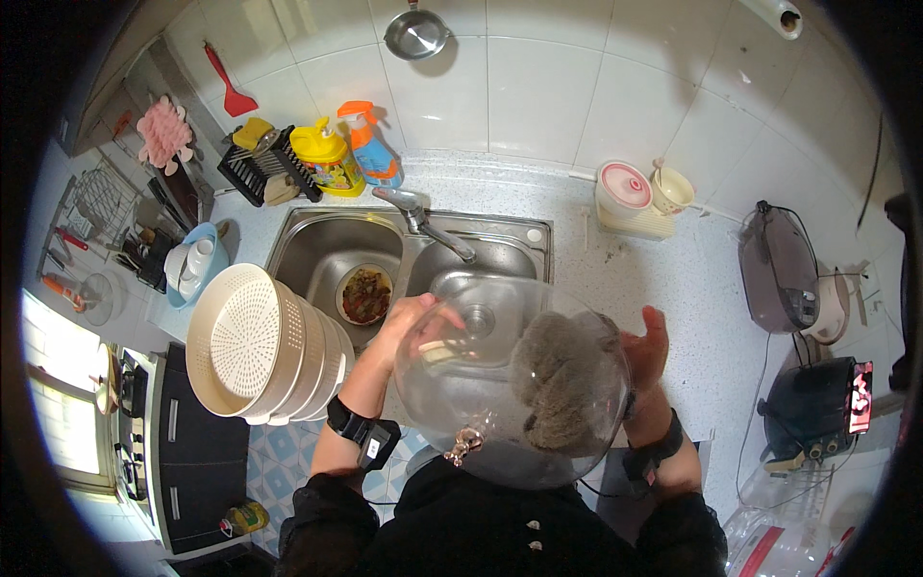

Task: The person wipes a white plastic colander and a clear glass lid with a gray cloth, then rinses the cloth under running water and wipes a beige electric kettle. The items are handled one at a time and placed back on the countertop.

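Note:
A large clear round container [461,389] with a copper-coloured metal fitting [465,443] is before my body, over the sink's front edge. My left hand [414,328] grips its left side, with some fingers seen through the clear wall. A fuzzy grey-brown cloth [562,382] shows at its right half; I cannot tell whether it lies inside or behind the wall. My right hand [645,350] is at the right side beside the cloth, one digit raised and the others hidden. Behind the container, the right basin of the steel sink [469,249] shows under the chrome faucet [433,227].
Stacked beige perforated baskets [249,339] stand left of my left arm. The left basin holds a strainer with food scraps [366,294]. Behind are a yellow bottle [328,159] and a spray bottle [371,155]. Lidded bowl [624,187] and appliances [779,267] stand right.

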A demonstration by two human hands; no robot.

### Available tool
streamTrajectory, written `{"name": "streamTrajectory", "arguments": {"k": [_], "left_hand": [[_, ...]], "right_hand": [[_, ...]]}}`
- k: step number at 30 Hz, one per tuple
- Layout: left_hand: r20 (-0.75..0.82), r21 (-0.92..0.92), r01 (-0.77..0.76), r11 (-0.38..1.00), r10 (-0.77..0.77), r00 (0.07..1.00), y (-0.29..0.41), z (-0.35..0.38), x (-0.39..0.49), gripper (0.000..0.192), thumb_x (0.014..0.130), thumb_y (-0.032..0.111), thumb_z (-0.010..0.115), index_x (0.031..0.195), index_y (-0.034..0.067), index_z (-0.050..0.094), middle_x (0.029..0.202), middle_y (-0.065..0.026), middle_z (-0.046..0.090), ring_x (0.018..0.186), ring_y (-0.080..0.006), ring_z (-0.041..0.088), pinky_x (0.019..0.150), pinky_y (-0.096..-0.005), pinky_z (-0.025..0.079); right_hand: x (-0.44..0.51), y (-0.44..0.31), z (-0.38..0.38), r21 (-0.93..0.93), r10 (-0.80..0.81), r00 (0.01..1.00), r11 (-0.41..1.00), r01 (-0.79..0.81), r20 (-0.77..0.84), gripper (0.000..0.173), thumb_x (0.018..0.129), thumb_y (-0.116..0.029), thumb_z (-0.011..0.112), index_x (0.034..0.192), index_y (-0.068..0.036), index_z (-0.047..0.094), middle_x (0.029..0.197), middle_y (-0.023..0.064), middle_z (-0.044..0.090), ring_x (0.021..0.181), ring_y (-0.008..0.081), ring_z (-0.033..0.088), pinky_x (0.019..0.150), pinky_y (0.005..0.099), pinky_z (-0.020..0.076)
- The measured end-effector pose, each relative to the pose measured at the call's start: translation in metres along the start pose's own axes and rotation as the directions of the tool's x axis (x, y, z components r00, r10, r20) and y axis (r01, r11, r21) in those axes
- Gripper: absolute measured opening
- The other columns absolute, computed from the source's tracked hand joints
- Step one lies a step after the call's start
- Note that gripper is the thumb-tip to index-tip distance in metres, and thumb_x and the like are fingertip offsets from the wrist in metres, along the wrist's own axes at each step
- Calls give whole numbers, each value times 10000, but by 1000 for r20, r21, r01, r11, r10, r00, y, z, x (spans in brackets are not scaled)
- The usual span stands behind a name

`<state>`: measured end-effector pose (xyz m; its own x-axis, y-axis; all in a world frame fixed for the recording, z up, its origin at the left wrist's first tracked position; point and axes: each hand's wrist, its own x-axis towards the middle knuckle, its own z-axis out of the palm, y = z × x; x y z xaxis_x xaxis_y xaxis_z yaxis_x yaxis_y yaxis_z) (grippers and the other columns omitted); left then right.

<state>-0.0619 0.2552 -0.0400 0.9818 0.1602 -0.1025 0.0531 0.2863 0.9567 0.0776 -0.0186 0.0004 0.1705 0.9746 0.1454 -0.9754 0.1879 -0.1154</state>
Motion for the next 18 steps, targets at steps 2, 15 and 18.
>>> {"name": "streamTrajectory", "arguments": {"k": [2, 15, 18], "left_hand": [[59, 136, -1, 991, -7, 998, 7, 2, -1, 590, 910, 496, 434, 832, -39, 672, 425, 62, 331, 384, -63, 305, 395, -226, 228], [23, 166, -17, 986, 14, 1000, 20, 26, -4, 408, 942, 358, 469, 769, 15, 607, 595, 40, 484, 515, -59, 399, 465, -228, 304], [-2, 193, -68, 979, 69, 998, 20, 24, -9, 422, 949, 370, 452, 750, 28, 597, 587, 30, 488, 510, -63, 405, 456, -231, 299]], "right_hand": [[8, 4, 1, 72, 108, 988, 991, -117, 113, 892, 808, -645, 360, 1317, 87, 340, 1288, 270, 434, 1157, 386, 460, 970, 455, 380], [37, 6, 28, 131, 210, 971, 966, -225, 113, 870, 858, -650, 298, 1357, 62, 294, 1358, 240, 377, 1224, 363, 408, 1035, 452, 312], [29, -6, 22, -68, 123, 985, 989, -132, -119, 785, 877, -582, 332, 1322, 65, 352, 1311, 231, 438, 1164, 352, 469, 1002, 446, 357]]}}
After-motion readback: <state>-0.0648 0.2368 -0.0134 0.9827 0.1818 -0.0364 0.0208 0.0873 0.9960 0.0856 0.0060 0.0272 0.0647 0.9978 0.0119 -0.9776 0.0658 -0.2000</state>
